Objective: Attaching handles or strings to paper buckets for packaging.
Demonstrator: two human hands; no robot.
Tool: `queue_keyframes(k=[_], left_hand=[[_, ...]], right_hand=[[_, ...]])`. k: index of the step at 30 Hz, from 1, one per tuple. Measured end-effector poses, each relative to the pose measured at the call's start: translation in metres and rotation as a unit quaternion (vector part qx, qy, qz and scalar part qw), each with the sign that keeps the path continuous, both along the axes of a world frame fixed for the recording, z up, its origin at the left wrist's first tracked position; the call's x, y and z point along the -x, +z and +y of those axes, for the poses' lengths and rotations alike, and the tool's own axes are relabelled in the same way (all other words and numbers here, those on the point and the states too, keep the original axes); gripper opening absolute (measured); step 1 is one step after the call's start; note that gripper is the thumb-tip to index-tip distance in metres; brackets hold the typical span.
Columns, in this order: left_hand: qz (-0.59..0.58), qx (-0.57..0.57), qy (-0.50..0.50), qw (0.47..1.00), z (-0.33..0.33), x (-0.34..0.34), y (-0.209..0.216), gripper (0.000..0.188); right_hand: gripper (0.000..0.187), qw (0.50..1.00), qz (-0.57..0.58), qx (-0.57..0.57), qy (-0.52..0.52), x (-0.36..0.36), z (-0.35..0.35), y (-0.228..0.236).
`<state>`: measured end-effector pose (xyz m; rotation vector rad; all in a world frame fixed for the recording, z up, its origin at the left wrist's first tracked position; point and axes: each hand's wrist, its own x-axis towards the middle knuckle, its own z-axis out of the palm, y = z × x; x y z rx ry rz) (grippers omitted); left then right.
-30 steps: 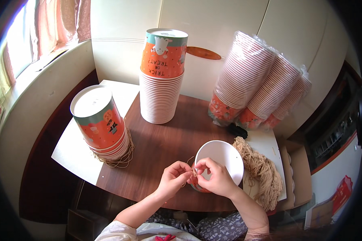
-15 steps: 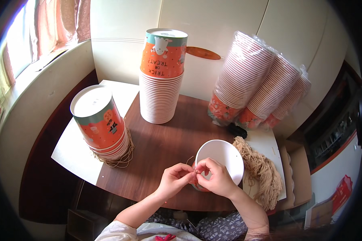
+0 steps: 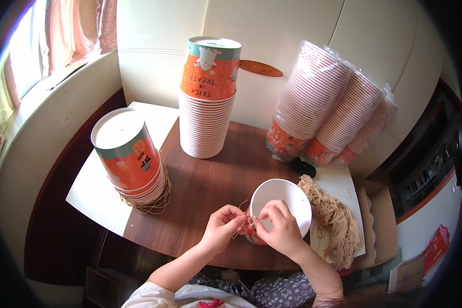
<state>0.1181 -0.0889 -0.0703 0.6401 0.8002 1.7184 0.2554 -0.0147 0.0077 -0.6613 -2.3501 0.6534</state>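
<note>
A paper bucket (image 3: 288, 194), white inside and orange outside, stands with its mouth up near the table's front edge. At its left rim, my left hand (image 3: 222, 227) pinches a thin beige string (image 3: 252, 219) between thumb and fingertips. My right hand (image 3: 281, 230) is over the bucket's near side, its thumb and forefinger closed at the string's small loop. A loose string end sticks up just beyond my left fingertips. The bucket's front is partly hidden by my hands.
To the right lies a bundle of beige strings (image 3: 333, 220). An upside-down bucket stack (image 3: 205, 123) stands at the back, a shorter one (image 3: 131, 159) at left with strings round its base. Plastic-wrapped bucket stacks (image 3: 318, 97) lean at the back right, beside a small black object (image 3: 303, 167).
My hands have moved slightly apart from their joined pinch. A small loop of string now shows between them at the bucket's rim.
</note>
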Motion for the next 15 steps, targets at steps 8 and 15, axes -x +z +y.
queue_keyframes(k=[8, 15], left_hand=[[-0.056, 0.024, -0.025, 0.998, 0.001, -0.004, 0.002, 0.004], [-0.022, 0.003, -0.017, 1.000, 0.002, -0.006, 0.006, 0.006]], right_hand=[[0.014, 0.984, -0.039, -0.164, 0.050, -0.002, -0.001, 0.004], [0.015, 0.973, -0.064, -0.203, 0.088, -0.001, 0.005, 0.013]])
